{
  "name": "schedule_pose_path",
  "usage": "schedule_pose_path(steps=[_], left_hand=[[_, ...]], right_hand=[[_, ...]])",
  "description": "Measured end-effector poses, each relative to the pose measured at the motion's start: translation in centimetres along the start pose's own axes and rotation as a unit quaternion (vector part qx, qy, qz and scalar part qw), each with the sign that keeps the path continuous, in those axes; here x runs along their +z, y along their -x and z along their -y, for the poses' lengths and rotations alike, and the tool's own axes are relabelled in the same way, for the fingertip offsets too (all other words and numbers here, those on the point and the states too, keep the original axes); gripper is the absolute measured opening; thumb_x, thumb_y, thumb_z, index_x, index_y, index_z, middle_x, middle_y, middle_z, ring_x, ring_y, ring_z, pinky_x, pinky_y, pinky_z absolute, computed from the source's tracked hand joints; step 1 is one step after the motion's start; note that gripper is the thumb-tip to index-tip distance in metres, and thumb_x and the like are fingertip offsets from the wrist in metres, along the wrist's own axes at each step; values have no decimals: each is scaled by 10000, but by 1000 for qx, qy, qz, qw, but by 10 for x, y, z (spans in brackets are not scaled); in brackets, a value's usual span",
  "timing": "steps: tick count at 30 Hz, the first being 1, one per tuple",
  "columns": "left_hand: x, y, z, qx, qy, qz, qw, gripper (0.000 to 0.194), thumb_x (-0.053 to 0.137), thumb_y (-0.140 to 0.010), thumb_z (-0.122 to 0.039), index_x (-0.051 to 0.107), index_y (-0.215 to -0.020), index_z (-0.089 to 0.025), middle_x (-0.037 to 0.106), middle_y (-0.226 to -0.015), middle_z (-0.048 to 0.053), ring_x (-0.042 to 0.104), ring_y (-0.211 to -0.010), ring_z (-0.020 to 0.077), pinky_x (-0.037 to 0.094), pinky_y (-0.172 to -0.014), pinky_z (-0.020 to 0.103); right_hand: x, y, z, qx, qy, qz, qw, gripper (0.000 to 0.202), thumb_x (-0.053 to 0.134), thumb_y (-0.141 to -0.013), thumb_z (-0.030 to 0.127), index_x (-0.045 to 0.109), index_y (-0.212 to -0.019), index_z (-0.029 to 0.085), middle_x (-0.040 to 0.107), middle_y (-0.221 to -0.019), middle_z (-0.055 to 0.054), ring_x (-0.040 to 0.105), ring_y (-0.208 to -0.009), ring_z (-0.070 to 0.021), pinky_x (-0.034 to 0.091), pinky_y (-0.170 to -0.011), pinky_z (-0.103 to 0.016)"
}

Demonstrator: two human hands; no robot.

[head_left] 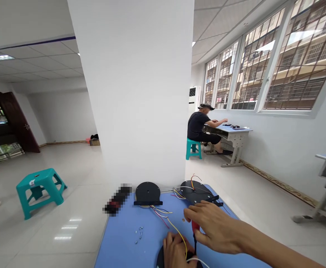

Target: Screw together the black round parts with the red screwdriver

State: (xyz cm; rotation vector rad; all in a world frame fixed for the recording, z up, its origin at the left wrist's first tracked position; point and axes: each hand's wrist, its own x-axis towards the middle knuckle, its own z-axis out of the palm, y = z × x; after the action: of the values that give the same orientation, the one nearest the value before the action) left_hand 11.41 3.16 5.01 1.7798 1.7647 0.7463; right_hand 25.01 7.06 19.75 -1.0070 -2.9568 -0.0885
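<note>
The black part (160, 259) lies on the blue tabletop (122, 243) at the lower edge of the view, beneath the left hand (176, 250). Its visible margin is dark and curved; most of its face is covered by the hand or cut off by the edge of the view. A yellow wire (176, 229) passes over the left hand, and a white wire (198, 260) extends to the right of it.

State of the hands: the left hand is laid over the black part with its fingers bent; whether it grips or only presses cannot be told. The right hand (217, 227) is closed around the red handle of a screwdriver (195, 227). The dark shaft points down, nearly vertical, toward the black part; its tip cannot be made out.

Two black assemblies lie at the far side of the tabletop. The left assembly (148, 192) has a round plate, a straight bar along its near edge, and yellow, white, black and red leads. The right assembly (193, 194) carries similar leads and sits just beyond the right hand. Small loose metal screws (141, 227) are scattered left of the left hand.
</note>
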Motion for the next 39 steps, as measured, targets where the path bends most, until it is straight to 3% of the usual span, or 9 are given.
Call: schedule_pose_path(steps=[3, 8, 12, 16, 20, 28, 31, 34, 39], left_hand=[[2, 0, 2, -3, 3, -7, 1000, 219, 709, -667, -203, 771, -865, -274, 709, -1061, 4, 520, -1098, 256, 340, -955, 381], [8, -1, 7, 27, 22, -21, 999, 181, 701, -678, -176, 783, -791, -290, 713, -1052, 13, 523, -1071, 265, 341, -931, 396], [10, -2, 10, 48, 29, -37, 998, 148, 718, -679, -156, 773, -762, -266, 717, -1034, 21, 534, -1042, 265, 351, -912, 399], [17, -5, 9, 48, 32, -53, 997, 185, 761, -620, -99, 740, -775, -197, 723, -958, 44, 551, -1003, 265, 366, -899, 398], [19, -5, 7, 49, 34, -41, 997, 178, 737, -610, -65, 718, -768, -146, 709, -984, 88, 547, -1023, 288, 379, -909, 422], [-47, -3, 34, 106, 174, 161, 966, 559, 506, -714, -117, 597, -1263, -161, 593, -1297, 82, 509, -1246, 211, 355, -1086, 367], [-63, -8, 42, 94, 166, 128, 973, 556, 397, -692, -36, 686, -1138, -200, 638, -1219, 51, 537, -1207, 183, 351, -1081, 365], [-56, -13, 41, 111, 126, 117, 979, 408, 560, -693, -70, 757, -999, -254, 668, -1137, 31, 544, -1149, 216, 360, -1049, 375], [-32, -28, 30, 150, 73, 139, 976, 301, 841, -616, -237, 789, -896, -333, 699, -1099, 16, 556, -1105, 259, 368, -996, 394]], right_hand=[[1, 1, 1, 72, 47, 24, 996, 280, 365, -943, 258, 606, -836, 164, 682, -702, -106, 632, -625, -275, 313, -556, -335], [4, 4, 0, -3, -63, -2, 998, 267, 516, -730, 104, 618, -953, 208, 701, -917, -58, 642, -774, -258, 393, -684, -344], [4, 4, 1, 59, -99, 10, 993, 242, 413, -855, 145, 614, -976, 203, 717, -890, -72, 648, -718, -253, 417, -652, -358], [5, 4, 6, -2, -142, -18, 990, 305, 487, -732, 49, 588, -972, 209, 690, -963, -47, 629, -875, -225, 438, -799, -353], [12, 4, 6, 46, -138, -20, 989, 226, 390, -897, 137, 588, -985, 201, 705, -896, -62, 642, -783, -239, 449, -713, -368], [21, 11, -2, 59, -161, -51, 984, 167, 467, -876, 187, 568, -1007, 210, 694, -852, -43, 632, -797, -238, 437, -723, -356], [23, 11, -4, 78, -177, -57, 979, 202, 413, -882, 151, 561, -1008, 205, 698, -811, -34, 627, -714, -212, 429, -674, -329], [23, 11, -4, 48, -191, -80, 977, 292, 475, -743, 68, 563, -979, 217, 686, -890, -29, 610, -836, -207, 427, -777, -325], [25, 6, -2, 79, -198, -78, 974, 190, 403, -899, 196, 582, -957, 222, 678, -771, -21, 617, -729, -204, 405, -672, -301]])
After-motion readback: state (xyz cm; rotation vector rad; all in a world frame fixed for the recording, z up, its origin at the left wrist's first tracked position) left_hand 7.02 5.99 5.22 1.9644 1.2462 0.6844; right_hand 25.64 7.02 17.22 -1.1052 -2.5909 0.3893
